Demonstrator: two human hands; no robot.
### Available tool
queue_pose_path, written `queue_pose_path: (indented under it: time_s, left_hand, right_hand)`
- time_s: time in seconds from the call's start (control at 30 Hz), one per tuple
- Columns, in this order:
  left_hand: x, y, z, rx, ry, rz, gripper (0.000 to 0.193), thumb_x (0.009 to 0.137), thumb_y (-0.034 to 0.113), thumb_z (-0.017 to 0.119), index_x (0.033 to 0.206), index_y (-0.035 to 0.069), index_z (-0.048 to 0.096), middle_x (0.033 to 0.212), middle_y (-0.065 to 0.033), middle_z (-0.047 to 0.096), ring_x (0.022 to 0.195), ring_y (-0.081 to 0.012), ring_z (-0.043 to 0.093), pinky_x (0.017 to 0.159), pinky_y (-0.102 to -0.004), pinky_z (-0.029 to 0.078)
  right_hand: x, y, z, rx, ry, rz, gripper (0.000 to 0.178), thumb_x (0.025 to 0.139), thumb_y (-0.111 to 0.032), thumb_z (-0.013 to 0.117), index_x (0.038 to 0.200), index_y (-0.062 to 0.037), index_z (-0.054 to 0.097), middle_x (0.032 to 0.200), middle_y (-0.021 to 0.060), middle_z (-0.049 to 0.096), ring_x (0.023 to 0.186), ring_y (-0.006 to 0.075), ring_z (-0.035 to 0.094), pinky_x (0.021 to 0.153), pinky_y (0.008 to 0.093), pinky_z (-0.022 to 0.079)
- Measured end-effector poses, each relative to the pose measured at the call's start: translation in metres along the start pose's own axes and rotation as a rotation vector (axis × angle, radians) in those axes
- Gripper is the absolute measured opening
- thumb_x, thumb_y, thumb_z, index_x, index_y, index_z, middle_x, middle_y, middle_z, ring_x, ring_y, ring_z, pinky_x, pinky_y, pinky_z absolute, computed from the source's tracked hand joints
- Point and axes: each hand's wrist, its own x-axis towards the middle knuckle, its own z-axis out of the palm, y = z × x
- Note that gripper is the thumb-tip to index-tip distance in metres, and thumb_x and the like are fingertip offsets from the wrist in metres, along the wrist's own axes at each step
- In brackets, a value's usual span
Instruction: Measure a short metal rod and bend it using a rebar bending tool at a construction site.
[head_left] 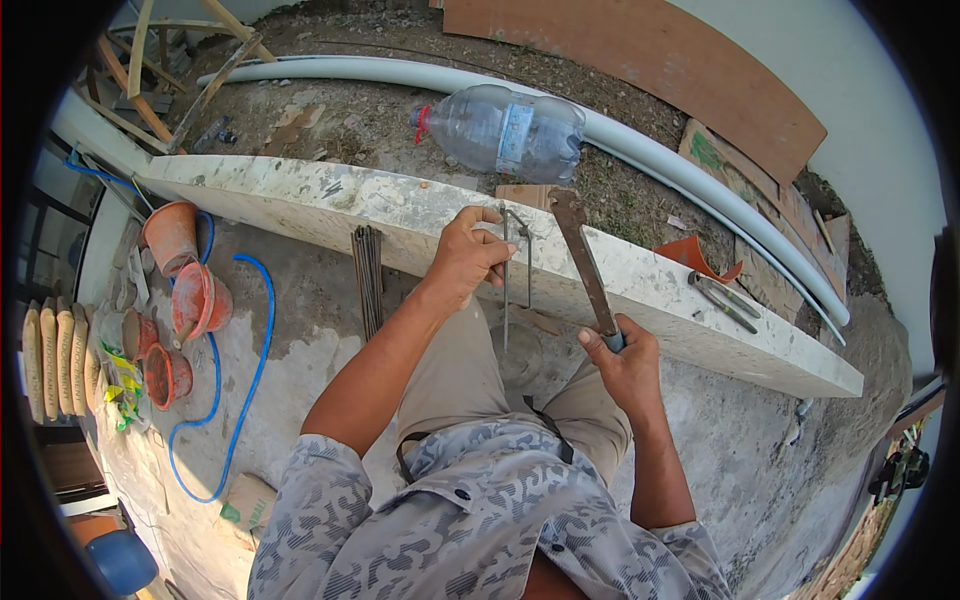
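My left hand is closed, its fingertips pinching a thin bent steel rod over the top of a low wall. The rod has two legs pointing down toward me and a bend at the wall top. In my right hand is a rusty rebar bending bar, gripped by its grey handle. The bar's hooked far end lies above the wall, near the rod's bend but apart from it. A wooden block sits on the wall at that spot, partly hidden.
A large clear bottle lies behind the low wall. Pincers and an orange plastic piece rest to the right. Several straight rods lean at left. Buckets and a blue hose are on the floor.
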Motion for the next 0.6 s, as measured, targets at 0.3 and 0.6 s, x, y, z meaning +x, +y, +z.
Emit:
queue_pose_path:
  time_s: [0.3, 0.6]
  left_hand:
    - [-0.013, 0.007, 0.058, -0.356, 0.149, 0.166, 0.046, 0.092, 0.000, 0.069, 0.128, -0.005, 0.041, 0.083, -0.0105, 0.063, 0.062, -0.0153, 0.066, 0.045, -0.0294, 0.056]
    - [-0.029, -0.021, -0.010, 0.016, 0.541, 0.468, 0.027, 0.102, 0.017, 0.064, 0.122, 0.002, 0.055, 0.101, -0.0068, 0.064, 0.083, -0.0100, 0.065, 0.066, -0.0250, 0.052]
  right_hand:
    - [0.003, -0.038, 0.017, 0.087, -0.024, -0.089, 0.021, 0.085, -0.015, 0.080, 0.092, 0.0021, 0.070, 0.061, 0.0039, 0.056, 0.058, 0.0106, 0.047, 0.055, 0.0325, 0.044]
    - [0.038, -0.048, -0.006, 0.257, -0.012, -0.101, 0.011, 0.092, -0.006, 0.067, 0.086, 0.0034, 0.068, 0.063, 0.0019, 0.062, 0.056, 0.0065, 0.052, 0.051, 0.0261, 0.040]
